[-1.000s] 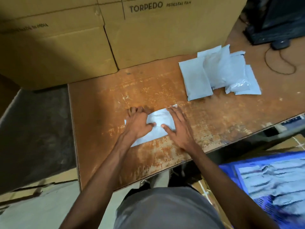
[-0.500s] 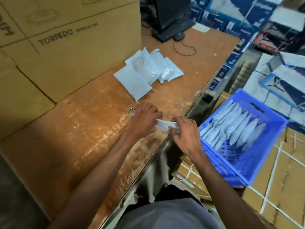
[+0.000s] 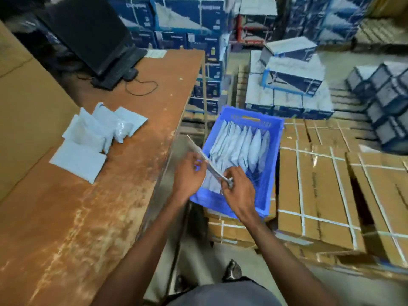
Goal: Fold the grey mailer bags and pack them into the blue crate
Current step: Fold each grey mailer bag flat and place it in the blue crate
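Note:
A folded grey mailer bag (image 3: 199, 151) is held edge-on above the near left corner of the blue crate (image 3: 273, 155). My left hand (image 3: 187, 175) grips its left side and my right hand (image 3: 239, 191) pinches its near end. Several folded grey bags (image 3: 240, 146) stand in a row inside the crate. A pile of unfolded grey mailer bags (image 3: 92, 135) lies on the wooden table (image 3: 88, 217) to the left.
The crate sits on strapped cardboard boxes (image 3: 320, 195) right of the table. A black monitor (image 3: 95, 40) with a cable stands at the table's far end. Large brown cartons (image 3: 26, 102) line the left side. Blue and white boxes (image 3: 293, 71) are stacked behind.
Both hands lifted the folded bag off the table and carried it right, over the crate. My view swung right toward the crate.

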